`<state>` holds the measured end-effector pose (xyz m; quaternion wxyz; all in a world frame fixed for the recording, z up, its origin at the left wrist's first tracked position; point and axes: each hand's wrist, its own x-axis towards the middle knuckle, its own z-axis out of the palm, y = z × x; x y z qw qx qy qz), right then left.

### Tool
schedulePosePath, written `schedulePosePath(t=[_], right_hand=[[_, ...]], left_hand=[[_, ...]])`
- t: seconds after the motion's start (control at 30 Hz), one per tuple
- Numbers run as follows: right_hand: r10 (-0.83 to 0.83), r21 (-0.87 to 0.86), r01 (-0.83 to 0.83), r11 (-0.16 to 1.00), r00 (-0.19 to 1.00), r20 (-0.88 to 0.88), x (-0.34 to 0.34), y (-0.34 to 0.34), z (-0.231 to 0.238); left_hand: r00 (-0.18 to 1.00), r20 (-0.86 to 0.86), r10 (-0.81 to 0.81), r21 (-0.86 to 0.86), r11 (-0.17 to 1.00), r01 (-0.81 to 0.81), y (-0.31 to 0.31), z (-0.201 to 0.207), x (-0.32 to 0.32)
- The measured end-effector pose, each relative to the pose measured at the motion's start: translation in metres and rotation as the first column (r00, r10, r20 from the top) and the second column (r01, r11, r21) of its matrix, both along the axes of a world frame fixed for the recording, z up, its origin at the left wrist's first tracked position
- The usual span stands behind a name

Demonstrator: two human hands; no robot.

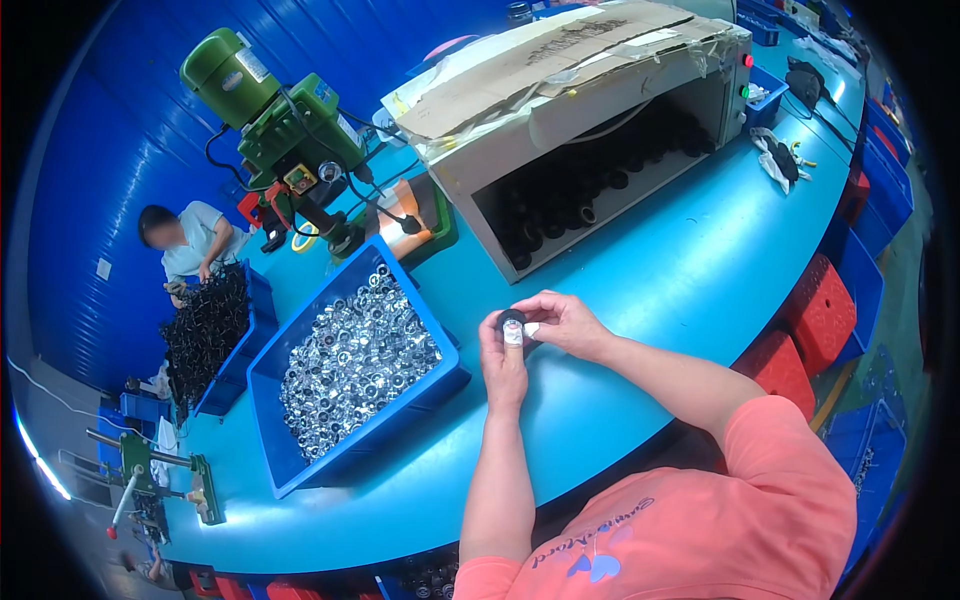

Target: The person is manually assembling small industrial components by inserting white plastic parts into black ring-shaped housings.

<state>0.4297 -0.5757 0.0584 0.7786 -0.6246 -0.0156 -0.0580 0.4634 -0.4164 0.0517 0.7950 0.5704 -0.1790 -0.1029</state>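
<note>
A small round black ring-shaped part is held up over the blue-green table, between my two hands. The fingers of my left hand are closed around it from the left, with a white wrapping on the thumb. From the right, my right hand curls its fingertips onto the same part; its thumb also has a white wrapping. What lies inside the ring is too small to make out. To the left of my hands stands a blue bin with many shiny silver round parts.
Beyond my hands, an open-fronted white box with cardboard on top contains black ring parts. A green press machine stands behind the bin. A person works at the far left by black parts. Red stools line the right edge.
</note>
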Motion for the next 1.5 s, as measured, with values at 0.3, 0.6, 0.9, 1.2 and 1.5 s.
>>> schedulePosePath(t=[0.3,0.6,0.9,1.2,1.5], right_hand=[[-0.054,0.071,0.051,0.996,0.998,0.036,-0.004,0.01,-0.001],[-0.194,-0.266,0.243,0.933,0.961,0.198,-0.013,0.02,0.006],[-0.127,-0.006,0.127,0.992,0.991,0.031,0.004,0.005,-0.018],[-0.022,-0.018,0.02,1.0,0.993,-0.115,0.009,-0.006,-0.015],[-0.016,0.009,0.017,1.0,0.991,-0.135,0.014,-0.008,-0.026]], left_hand=[[0.994,0.015,0.109,0.014,0.994,-0.109,-0.006,0.002,-0.001],[0.985,-0.036,0.17,-0.011,0.985,-0.17,-0.004,-0.009,0.001],[0.999,-0.019,0.033,0.099,0.995,-0.031,-0.001,-0.003,0.008],[1.0,-0.007,-0.024,0.232,0.972,0.025,0.003,-0.009,0.007],[0.977,0.214,-0.006,0.428,0.899,-0.088,-0.003,-0.005,-0.001]])
